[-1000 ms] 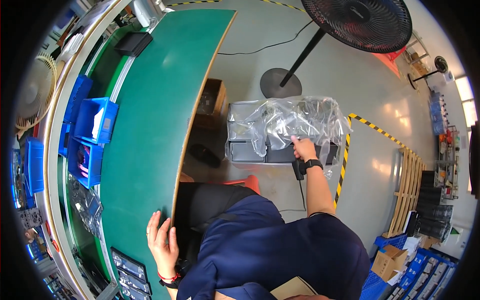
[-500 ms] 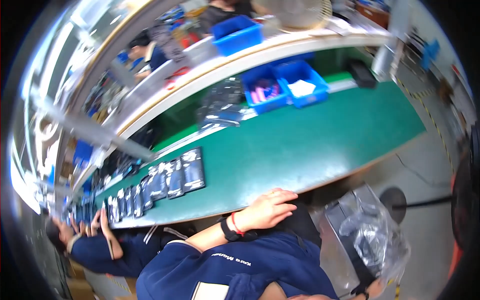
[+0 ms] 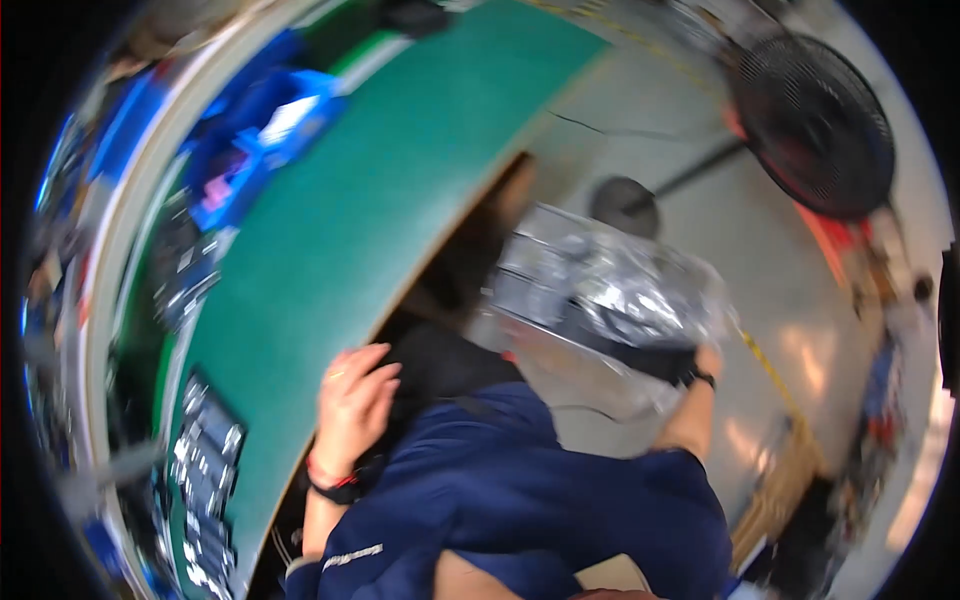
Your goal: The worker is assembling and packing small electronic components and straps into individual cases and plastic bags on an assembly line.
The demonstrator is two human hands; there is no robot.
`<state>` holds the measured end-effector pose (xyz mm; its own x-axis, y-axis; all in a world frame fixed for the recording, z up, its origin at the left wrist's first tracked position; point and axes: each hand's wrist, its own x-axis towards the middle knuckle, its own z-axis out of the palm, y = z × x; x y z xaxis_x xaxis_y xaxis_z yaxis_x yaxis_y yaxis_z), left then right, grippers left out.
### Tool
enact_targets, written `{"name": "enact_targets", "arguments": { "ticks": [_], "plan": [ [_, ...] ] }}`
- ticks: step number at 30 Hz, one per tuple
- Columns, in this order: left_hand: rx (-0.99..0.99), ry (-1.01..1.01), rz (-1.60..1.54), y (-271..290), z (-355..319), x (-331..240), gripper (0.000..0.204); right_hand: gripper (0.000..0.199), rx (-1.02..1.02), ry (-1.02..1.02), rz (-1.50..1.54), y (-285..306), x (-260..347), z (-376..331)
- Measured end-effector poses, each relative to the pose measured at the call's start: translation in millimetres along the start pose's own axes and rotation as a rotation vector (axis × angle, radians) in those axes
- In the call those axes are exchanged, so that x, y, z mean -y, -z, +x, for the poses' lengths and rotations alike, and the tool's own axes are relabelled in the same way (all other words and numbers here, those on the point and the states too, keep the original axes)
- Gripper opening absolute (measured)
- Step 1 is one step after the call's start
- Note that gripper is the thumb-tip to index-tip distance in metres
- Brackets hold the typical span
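My left hand (image 3: pixel 355 400) rests at the near edge of the green worktable (image 3: pixel 400 190), fingers stretched out, with nothing in it. A red band and a dark watch circle that wrist. On my right, a dark grey open box (image 3: pixel 625 352) stands low beside the table, lined and covered with a crumpled clear plastic bag (image 3: pixel 630 290). My right hand (image 3: pixel 708 362) reaches to the box's right end, touching the bag or the rim. Its fingers are hidden and blurred, so I cannot tell whether they grip. The box's contents are unclear under the shiny plastic.
Several dark flat pouches (image 3: pixel 207 460) lie in a row at the table's left. Blue bins (image 3: pixel 290 130) stand at its back, beside dark plastic-wrapped items (image 3: pixel 187 265). A black standing fan (image 3: pixel 815 125) with a round base (image 3: pixel 625 205) is beyond the box. Cartons sit at lower right.
The view has swung right toward the box and fan; the neighbouring person has left the picture. My right hand now shows more fully at the box's end. My left hand stays outstretched at the table edge.
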<state>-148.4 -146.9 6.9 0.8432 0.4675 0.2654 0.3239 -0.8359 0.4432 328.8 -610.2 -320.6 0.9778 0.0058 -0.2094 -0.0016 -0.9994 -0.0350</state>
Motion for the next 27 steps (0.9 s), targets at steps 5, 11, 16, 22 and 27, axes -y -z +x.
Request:
{"name": "enact_targets", "arguments": {
  "ticks": [5,11,16,22,27],
  "plan": [
    [0.03,0.029,0.021,-14.0,0.3,4.6,0.014,0.032,-0.101,-0.065,0.599,-13.0,-63.3,-20.5],
    [0.023,0.037,0.041,-12.0,-8.3,-3.3,0.015,0.033,-0.318,-0.177,0.159,82.0,17.8,-83.9],
    [0.041,0.014,0.033,-11.7,-4.6,-8.0,0.014,0.03,-0.037,-0.227,0.324,82.8,22.1,-64.8],
    [0.025,0.001,0.022,-14.1,-2.1,-5.4,0.015,0.026,0.129,-0.173,0.353,42.7,-10.8,-36.4],
    [0.008,0.025,0.023,-11.2,-8.7,-2.3,0.015,0.03,-0.12,-0.114,-0.029,93.9,65.9,-78.0]
  ]
}}
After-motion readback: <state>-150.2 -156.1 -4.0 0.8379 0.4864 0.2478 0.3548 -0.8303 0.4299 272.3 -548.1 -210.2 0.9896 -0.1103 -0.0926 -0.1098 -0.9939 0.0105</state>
